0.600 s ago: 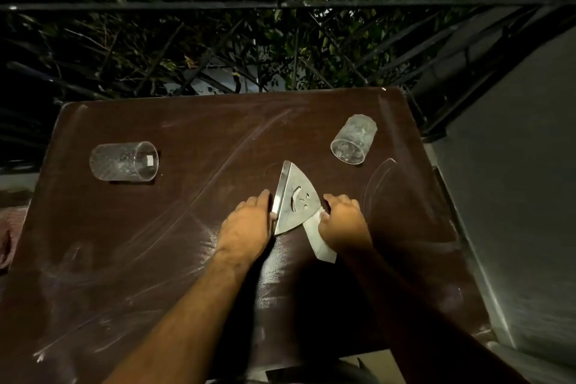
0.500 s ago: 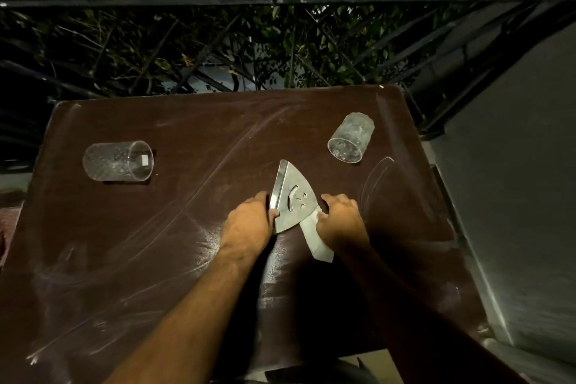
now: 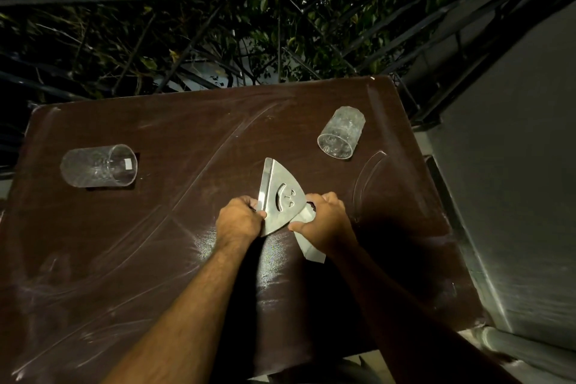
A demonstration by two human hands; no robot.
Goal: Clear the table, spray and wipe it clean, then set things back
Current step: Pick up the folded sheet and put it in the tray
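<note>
Both hands, left hand and right hand, are now clasping the metal napkin holder tighter at the bench centre, napkin at five o'clock, suggesting resetting is underway.

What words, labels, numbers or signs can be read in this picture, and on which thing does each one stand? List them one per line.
No readable words or numbers anywhere.
Small white sticker on the clear glass tumbler lying on its side at the left: too small to read.
Cut-out smiling face sign, no letters, on the fan-shaped metal napkin holder.
Clear glass tumbler lying on its side at the right: no label visible.
</note>
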